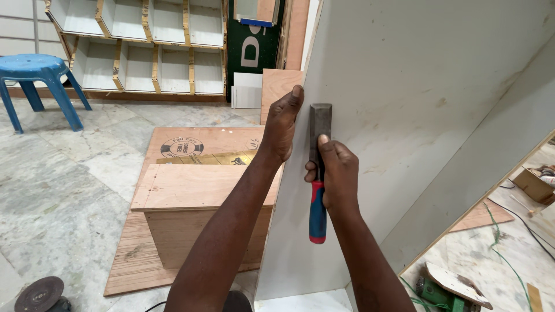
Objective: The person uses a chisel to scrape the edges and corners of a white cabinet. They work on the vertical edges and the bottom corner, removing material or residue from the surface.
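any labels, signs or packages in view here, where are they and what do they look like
Round printed stamp: dark ring-shaped mark on the brown plywood sheet lying on the floor, left of the hands.
Dark green sign board: upright against the back wall, tall rectangle with large white lettering.
Brown cardboard box: far right on the floor, small and open-topped.
No screens.

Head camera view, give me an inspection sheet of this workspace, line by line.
Surface: white panel stands upright, marked with smudges.
Job's things: chisel, red-and-blue handle, blade flat on the panel.
Clutter: plywood box on a plywood sheet; scraps at right.
Grippers: left hand grips the panel edge; right hand holds the chisel.
Cables: green cord on the floor.
Surroundings: marble floor, blue stool, white shelving.
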